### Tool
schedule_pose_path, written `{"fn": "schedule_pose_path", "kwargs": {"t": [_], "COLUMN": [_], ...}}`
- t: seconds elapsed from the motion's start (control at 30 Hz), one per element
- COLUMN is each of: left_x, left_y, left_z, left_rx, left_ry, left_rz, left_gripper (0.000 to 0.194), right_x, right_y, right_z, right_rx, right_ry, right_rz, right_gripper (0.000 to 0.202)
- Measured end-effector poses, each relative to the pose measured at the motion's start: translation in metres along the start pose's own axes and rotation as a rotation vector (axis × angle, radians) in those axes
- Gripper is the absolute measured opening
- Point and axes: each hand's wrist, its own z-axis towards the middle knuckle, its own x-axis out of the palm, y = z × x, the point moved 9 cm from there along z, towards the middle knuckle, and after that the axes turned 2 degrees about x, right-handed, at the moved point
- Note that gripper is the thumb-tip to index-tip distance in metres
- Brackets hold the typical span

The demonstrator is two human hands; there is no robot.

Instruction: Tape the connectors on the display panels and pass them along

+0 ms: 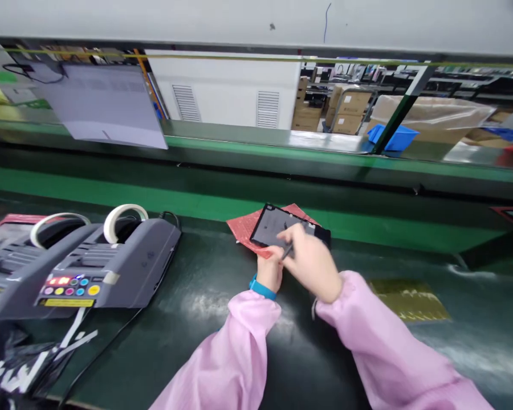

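A flat tablet-like panel (270, 226), grey with a black rim, lies tilted over a red bubble-wrap sheet (244, 226) near the back of the bench. My left hand (270, 269), with a blue band at the wrist, is closed at the panel's near edge, where the red wrap also reaches. Over the panel's right half is my right hand (310, 262), slightly blurred. Its fingers are closed around a thin dark pen-like tool (288, 250), and a fingertip is over the panel's surface. The right hand hides part of the panel.
Two grey tape dispensers (130, 262) with white tape rolls (111, 225) stand at left. Tape scraps and black plastic (21, 364) lie before them, beside a black cable (98, 356). An amber film sheet (410, 300) lies at right. A green ledge (209, 208) runs behind.
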Motion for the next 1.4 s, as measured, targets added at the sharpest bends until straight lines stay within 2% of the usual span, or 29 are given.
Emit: {"fn": "schedule_pose_path", "kwargs": {"t": [0.03, 0.1, 0.17, 0.2, 0.27, 0.33, 0.4, 0.5, 0.6, 0.7, 0.8, 0.9, 1.03, 1.2, 1.3, 1.4], "left_x": [-0.005, -0.015, -0.022, -0.024, -0.027, -0.030, -0.034, -0.042, -0.048, -0.053, -0.057, -0.064, -0.073, -0.070, -0.068, -0.071], "left_y": [-0.001, -0.006, -0.011, -0.014, -0.021, -0.028, -0.035, -0.042, -0.045, -0.045, -0.042, -0.043, -0.056, -0.058, -0.055, -0.062], "left_z": [0.000, -0.001, -0.003, -0.005, -0.008, -0.010, -0.010, -0.007, -0.002, 0.005, 0.011, 0.016, 0.023, 0.034, 0.037, 0.038], "left_rx": [-0.009, -0.030, -0.057, -0.071, -0.097, -0.124, -0.156, -0.215, -0.255, -0.228, -0.183, -0.123, 0.007, 0.053, 0.059, 0.117], "left_ry": [-0.014, -0.022, -0.008, 0.007, 0.043, 0.082, 0.119, 0.179, 0.233, 0.241, 0.211, 0.155, 0.060, 0.071, 0.087, 0.050], "left_rz": [-0.013, -0.030, -0.045, -0.050, -0.048, -0.030, 0.004, 0.085, 0.191, 0.295, 0.387, 0.438, 0.412, 0.364, 0.358, 0.360], "left_gripper": [0.039, 0.039, 0.043, 0.048, 0.056, 0.056, 0.053, 0.050, 0.059, 0.085, 0.118, 0.138, 0.146, 0.131, 0.119, 0.110], "right_x": [-0.012, -0.031, -0.037, -0.036, -0.029, -0.026, -0.038, -0.077, -0.122, -0.156, -0.166, -0.155, -0.116, -0.055, -0.018, 0.013], "right_y": [-0.024, -0.081, -0.119, -0.130, -0.138, -0.133, -0.127, -0.127, -0.135, -0.146, -0.154, -0.157, -0.153, -0.138, -0.128, -0.121], "right_z": [0.003, 0.006, 0.003, 0.000, -0.012, -0.027, -0.042, -0.061, -0.079, -0.099, -0.114, -0.121, -0.123, -0.123, -0.119, -0.113], "right_rx": [0.054, 0.244, 0.334, 0.359, 0.375, 0.384, 0.404, 0.473, 0.552, 0.604, 0.618, 0.633, 0.677, 0.664, 0.637, 0.610], "right_ry": [-0.039, -0.111, -0.112, -0.094, -0.036, 0.004, -0.030, -0.180, -0.375, -0.578, -0.714, -0.730, -0.618, -0.461, -0.380, -0.321], "right_rz": [0.118, 0.306, 0.371, 0.403, 0.477, 0.549, 0.617, 0.707, 0.725, 0.671, 0.668, 0.712, 0.784, 0.778, 0.767, 0.751], "right_gripper": [0.032, 0.055, 0.070, 0.075, 0.079, 0.079, 0.076, 0.072, 0.071, 0.065, 0.060, 0.051, 0.052, 0.065, 0.066, 0.066]}}
